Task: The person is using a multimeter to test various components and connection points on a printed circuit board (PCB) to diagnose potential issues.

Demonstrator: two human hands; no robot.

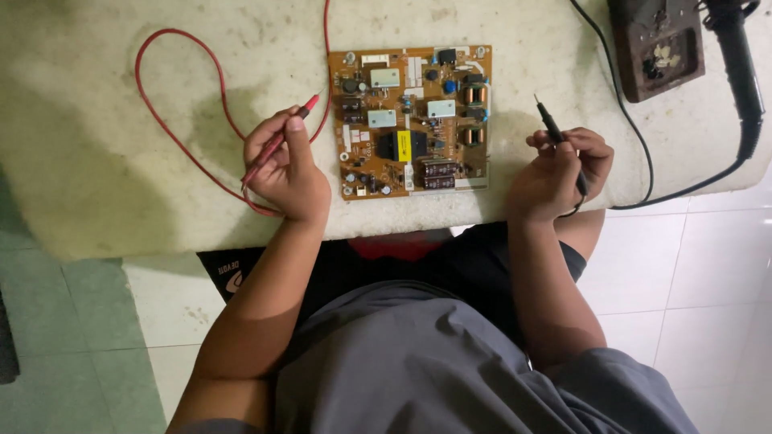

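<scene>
circuit board point(410, 120) lies between your hands on the worktop point(96, 145). your left hand point(285, 165) is closed around the red probe point(281, 141); your right hand point(559, 173) is closed around the black probe point(555, 128). soldering iron point(740, 72) and stand point(655, 48) sit well right.

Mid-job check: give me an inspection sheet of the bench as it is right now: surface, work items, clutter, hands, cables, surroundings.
Surface: pale bench top, stained and scuffed.
Job's things: circuit board flat at the bench's near edge, component side up; red probe and black probe, both tips off the board.
Clutter: dark stand at the far right corner, with a black tool beside it.
Hands: left hand holds the red probe left of the board; right hand holds the black probe right of it.
Cables: red lead loops over the bench; black lead curves past the stand.
Surroundings: tiled floor; the person's grey shirt below.
</scene>
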